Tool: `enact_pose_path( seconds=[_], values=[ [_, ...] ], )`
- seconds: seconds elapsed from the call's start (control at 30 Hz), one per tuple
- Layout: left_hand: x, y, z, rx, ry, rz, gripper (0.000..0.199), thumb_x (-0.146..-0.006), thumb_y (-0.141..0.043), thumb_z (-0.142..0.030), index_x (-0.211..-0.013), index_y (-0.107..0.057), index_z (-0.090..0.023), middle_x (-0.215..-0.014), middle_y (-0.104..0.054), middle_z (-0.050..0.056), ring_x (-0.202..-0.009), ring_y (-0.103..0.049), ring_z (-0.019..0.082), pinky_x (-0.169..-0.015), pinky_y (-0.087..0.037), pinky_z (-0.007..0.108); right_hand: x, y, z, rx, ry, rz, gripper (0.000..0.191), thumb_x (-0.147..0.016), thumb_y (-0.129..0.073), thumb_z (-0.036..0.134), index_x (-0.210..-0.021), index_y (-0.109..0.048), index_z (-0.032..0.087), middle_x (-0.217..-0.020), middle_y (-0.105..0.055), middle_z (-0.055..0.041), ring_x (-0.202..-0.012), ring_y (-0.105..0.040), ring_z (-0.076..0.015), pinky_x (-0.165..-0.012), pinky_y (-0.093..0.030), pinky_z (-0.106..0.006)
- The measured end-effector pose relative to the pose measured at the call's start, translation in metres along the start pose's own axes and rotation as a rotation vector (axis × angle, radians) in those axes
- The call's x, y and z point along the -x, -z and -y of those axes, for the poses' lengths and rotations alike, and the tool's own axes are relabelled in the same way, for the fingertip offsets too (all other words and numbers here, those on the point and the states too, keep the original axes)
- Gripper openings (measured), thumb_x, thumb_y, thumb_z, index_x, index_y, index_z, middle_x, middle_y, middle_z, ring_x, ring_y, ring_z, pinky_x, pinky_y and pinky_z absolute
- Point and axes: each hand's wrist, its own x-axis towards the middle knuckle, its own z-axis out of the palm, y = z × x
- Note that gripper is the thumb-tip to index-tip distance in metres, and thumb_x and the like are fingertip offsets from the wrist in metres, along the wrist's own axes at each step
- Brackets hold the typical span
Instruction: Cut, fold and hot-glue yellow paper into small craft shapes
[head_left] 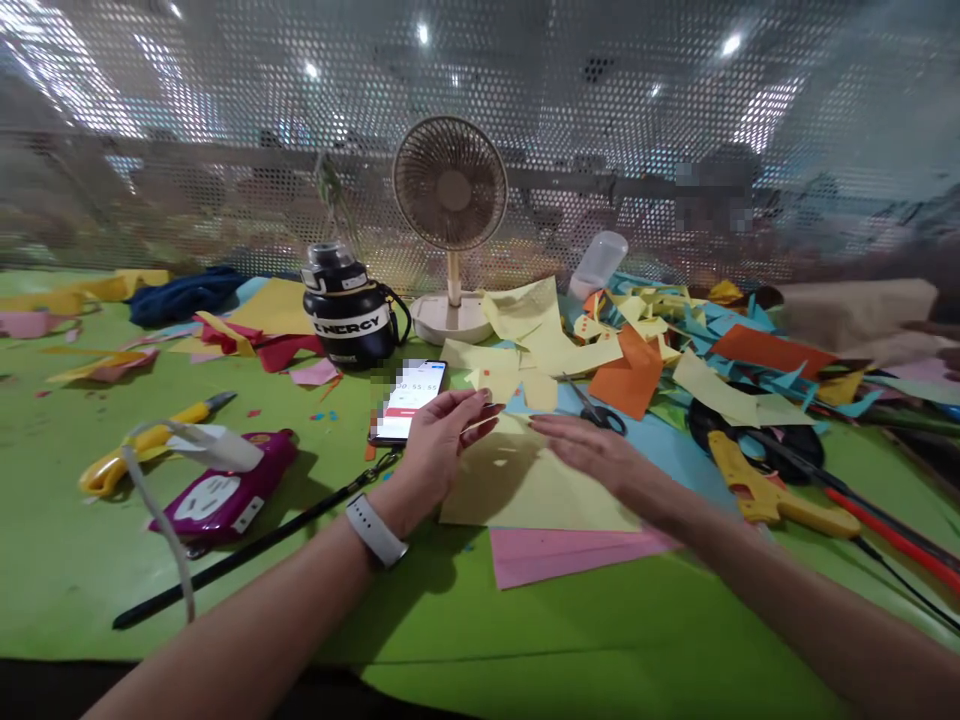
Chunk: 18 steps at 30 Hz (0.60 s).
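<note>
My left hand is over the left side of a pale yellow sheet, its thumb and fingertips drawn together. Whatever they pinch, if anything, is too small to make out. My right hand hovers over the sheet's right side, fingers stretched out and holding nothing. Pink paper shows from under the yellow sheet, and blue paper lies to the right. Just beyond my right hand are dark-handled scissors. Small yellow paper pieces with orange bits lie past my fingertips.
A lit phone lies left of my hands. Behind stand a black bottle and a fan. A yellow cutter and purple power strip lie left, a yellow glue gun right. Paper scraps pile up behind.
</note>
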Motion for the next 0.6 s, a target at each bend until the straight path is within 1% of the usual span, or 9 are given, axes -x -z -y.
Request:
enact_pose_path(
  seconds=[0.07,0.13,0.2,0.27,0.33,0.4,0.5,0.6],
  values=[
    [0.001,-0.001,0.000,0.000,0.005,-0.016,0.019,-0.062,-0.081,-0.020,-0.073,-0.067,-0.014,-0.073,-0.071,0.002,-0.074,-0.069,0.015,-0.074,-0.054,0.027,-0.001,0.008,0.004,-0.369,-0.020,-0.037,0.042,-0.095,-0.034,0.040,-0.119,-0.062,0.020,-0.132,-0.057,-0.0110,-0.119,-0.055,-0.0240,-0.100,-0.043,-0.049],
    [0.002,-0.002,-0.002,-0.002,0.015,-0.023,0.019,-0.062,-0.081,-0.020,-0.073,-0.067,-0.014,-0.074,-0.071,0.002,-0.075,-0.069,0.015,-0.073,-0.054,0.026,-0.002,0.013,0.006,-0.658,-0.017,-0.066,0.040,-0.095,-0.031,0.032,-0.110,-0.065,0.016,-0.123,-0.063,-0.0126,-0.110,-0.061,-0.0223,-0.097,-0.046,-0.046],
    [0.004,-0.003,-0.005,-0.014,0.036,-0.022,0.019,-0.061,-0.081,-0.019,-0.073,-0.068,-0.014,-0.074,-0.071,0.003,-0.074,-0.069,0.015,-0.071,-0.055,0.026,-0.002,0.016,0.006,-0.832,-0.026,-0.082,0.040,-0.093,-0.031,0.029,-0.105,-0.067,0.014,-0.119,-0.066,-0.0133,-0.109,-0.062,-0.0219,-0.097,-0.046,-0.044],
    [0.005,-0.005,-0.008,-0.026,0.058,-0.018,0.019,-0.061,-0.082,-0.020,-0.072,-0.068,-0.014,-0.074,-0.071,0.002,-0.074,-0.069,0.016,-0.070,-0.055,0.025,-0.002,0.016,0.007,-0.912,-0.039,-0.110,0.040,-0.091,-0.033,0.030,-0.102,-0.068,0.013,-0.117,-0.067,-0.0131,-0.109,-0.061,-0.0226,-0.098,-0.045,-0.044],
    [0.008,-0.007,-0.008,-0.038,0.070,-0.004,0.020,-0.061,-0.082,-0.021,-0.073,-0.067,-0.014,-0.075,-0.071,0.002,-0.076,-0.069,0.016,-0.071,-0.055,0.026,-0.001,0.015,0.006,-0.922,-0.019,-0.178,0.037,-0.089,-0.038,0.032,-0.102,-0.069,0.015,-0.117,-0.067,-0.0110,-0.112,-0.059,-0.0229,-0.101,-0.043,-0.043],
    [0.012,-0.010,-0.007,-0.060,0.091,0.027,0.021,-0.061,-0.083,-0.023,-0.073,-0.067,-0.014,-0.077,-0.071,0.002,-0.078,-0.069,0.016,-0.072,-0.054,0.026,0.001,0.013,0.004,-0.870,0.050,-0.255,0.033,-0.088,-0.043,0.033,-0.105,-0.069,0.019,-0.121,-0.065,-0.0070,-0.118,-0.055,-0.0217,-0.105,-0.038,-0.042],
    [0.022,-0.017,-0.004,-0.105,0.150,0.081,0.023,-0.062,-0.083,-0.025,-0.073,-0.067,-0.013,-0.077,-0.070,0.003,-0.079,-0.069,0.017,-0.073,-0.054,0.026,0.005,0.011,0.002,-0.701,0.151,-0.315,0.034,-0.090,-0.045,0.037,-0.115,-0.064,0.026,-0.131,-0.058,-0.0017,-0.127,-0.046,-0.0206,-0.109,-0.031,-0.043],
    [0.032,-0.025,-0.001,-0.107,0.188,0.101,0.025,-0.060,-0.084,-0.028,-0.072,-0.067,-0.013,-0.078,-0.070,0.004,-0.081,-0.069,0.019,-0.074,-0.054,0.028,0.008,0.010,0.003,-0.455,0.179,-0.332,0.037,-0.092,-0.044,0.039,-0.125,-0.058,0.030,-0.139,-0.050,0.0000,-0.132,-0.038,-0.0216,-0.112,-0.025,-0.047]
  ],
)
